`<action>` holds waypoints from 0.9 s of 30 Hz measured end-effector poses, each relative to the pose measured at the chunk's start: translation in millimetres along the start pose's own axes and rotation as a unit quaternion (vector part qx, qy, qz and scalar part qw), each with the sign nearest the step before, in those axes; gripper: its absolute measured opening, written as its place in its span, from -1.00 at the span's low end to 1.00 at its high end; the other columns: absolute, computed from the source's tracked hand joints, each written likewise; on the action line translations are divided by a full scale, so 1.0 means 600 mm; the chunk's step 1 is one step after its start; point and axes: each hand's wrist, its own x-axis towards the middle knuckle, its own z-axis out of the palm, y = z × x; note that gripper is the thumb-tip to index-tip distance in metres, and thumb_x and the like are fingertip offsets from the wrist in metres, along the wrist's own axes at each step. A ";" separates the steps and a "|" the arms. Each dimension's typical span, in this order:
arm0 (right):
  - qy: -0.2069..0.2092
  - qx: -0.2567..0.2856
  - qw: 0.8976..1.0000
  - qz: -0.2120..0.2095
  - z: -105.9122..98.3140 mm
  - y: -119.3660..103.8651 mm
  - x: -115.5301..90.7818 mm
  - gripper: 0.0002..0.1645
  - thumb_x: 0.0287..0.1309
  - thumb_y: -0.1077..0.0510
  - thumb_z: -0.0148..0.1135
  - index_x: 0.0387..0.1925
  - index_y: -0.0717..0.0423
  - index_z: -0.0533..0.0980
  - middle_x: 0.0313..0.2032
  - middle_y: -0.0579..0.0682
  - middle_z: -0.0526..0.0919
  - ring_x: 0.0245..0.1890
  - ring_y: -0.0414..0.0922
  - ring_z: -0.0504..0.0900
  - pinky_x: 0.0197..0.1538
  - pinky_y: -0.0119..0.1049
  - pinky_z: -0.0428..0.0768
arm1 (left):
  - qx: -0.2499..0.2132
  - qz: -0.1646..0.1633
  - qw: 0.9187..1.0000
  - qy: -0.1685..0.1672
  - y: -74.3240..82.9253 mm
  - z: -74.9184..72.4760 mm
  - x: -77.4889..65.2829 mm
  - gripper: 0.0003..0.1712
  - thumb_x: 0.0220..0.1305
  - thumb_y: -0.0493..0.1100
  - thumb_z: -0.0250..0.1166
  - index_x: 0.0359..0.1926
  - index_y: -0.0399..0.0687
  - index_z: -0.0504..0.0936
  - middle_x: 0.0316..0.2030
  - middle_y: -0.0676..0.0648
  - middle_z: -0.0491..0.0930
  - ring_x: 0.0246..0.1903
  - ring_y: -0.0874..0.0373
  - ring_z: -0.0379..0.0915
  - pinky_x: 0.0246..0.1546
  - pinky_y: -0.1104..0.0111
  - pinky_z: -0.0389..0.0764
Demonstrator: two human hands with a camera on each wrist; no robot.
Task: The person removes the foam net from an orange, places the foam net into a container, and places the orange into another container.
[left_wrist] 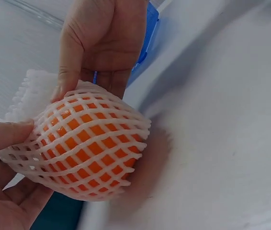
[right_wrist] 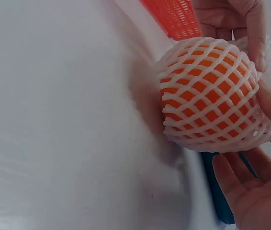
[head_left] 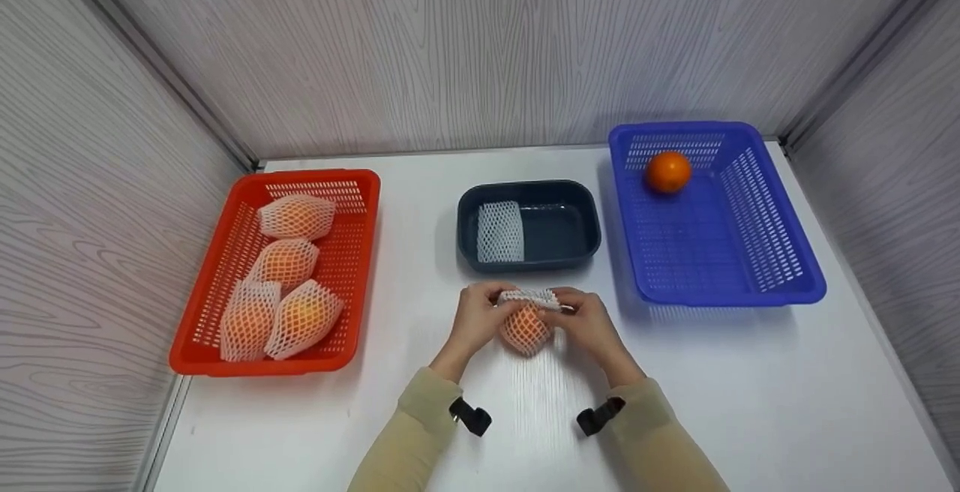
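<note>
An orange (head_left: 525, 329) in a white foam net sleeve (left_wrist: 85, 139) is held between both hands, just in front of the dark tray. My left hand (head_left: 480, 316) pinches the sleeve's upper edge on the left, thumb on the near side and fingers behind. On the right, my right hand (head_left: 590, 321) pinches the same edge in the same way. The net still surrounds the orange (right_wrist: 212, 96), its open rim bunched between the hands. Inside the dark tray (head_left: 566, 262) lies a flattened foam net (head_left: 500, 232), at its left end.
A red basket (head_left: 367, 252) at left holds several net-wrapped oranges (head_left: 304, 319). At right stands a blue basket (head_left: 697, 252) with one bare orange (head_left: 668, 172) near its back left corner. Wood-grain panels (head_left: 480, 49) enclose the white table (head_left: 405, 252) at back and sides.
</note>
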 end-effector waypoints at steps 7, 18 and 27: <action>0.053 0.008 0.999 0.002 0.011 0.039 0.023 -0.83 0.02 0.44 0.40 -0.27 0.42 0.68 -0.16 0.22 0.69 -0.06 0.08 0.63 -0.05 -0.29 0.62 | -0.020 -0.026 0.998 -0.051 -0.006 -0.014 0.000 -0.65 0.14 -0.12 0.48 -0.08 -0.18 0.71 -0.21 -0.02 0.66 -0.21 0.15 0.52 -0.15 0.29 0.55; 0.083 -0.007 0.996 0.020 0.017 0.051 0.031 -0.86 0.02 0.28 0.46 -0.31 0.23 0.72 -0.38 0.03 0.73 -0.41 -0.18 0.62 -0.35 -0.39 0.57 | -0.054 -0.048 0.995 -0.075 -0.025 -0.022 -0.001 -0.70 0.10 -0.20 0.50 -0.16 -0.27 0.73 -0.13 -0.09 0.65 -0.06 0.05 0.56 0.00 0.27 0.57; -0.027 0.053 0.998 0.021 -0.001 0.060 0.023 -0.44 0.11 0.31 0.41 0.16 0.35 0.49 0.01 0.16 0.61 0.05 0.01 0.54 0.17 -0.13 0.49 | -0.010 -0.045 0.998 -0.045 -0.011 -0.012 0.007 -0.83 0.17 -0.23 0.43 -0.20 -0.16 0.73 -0.27 0.04 0.67 -0.21 0.18 0.56 -0.09 0.29 0.59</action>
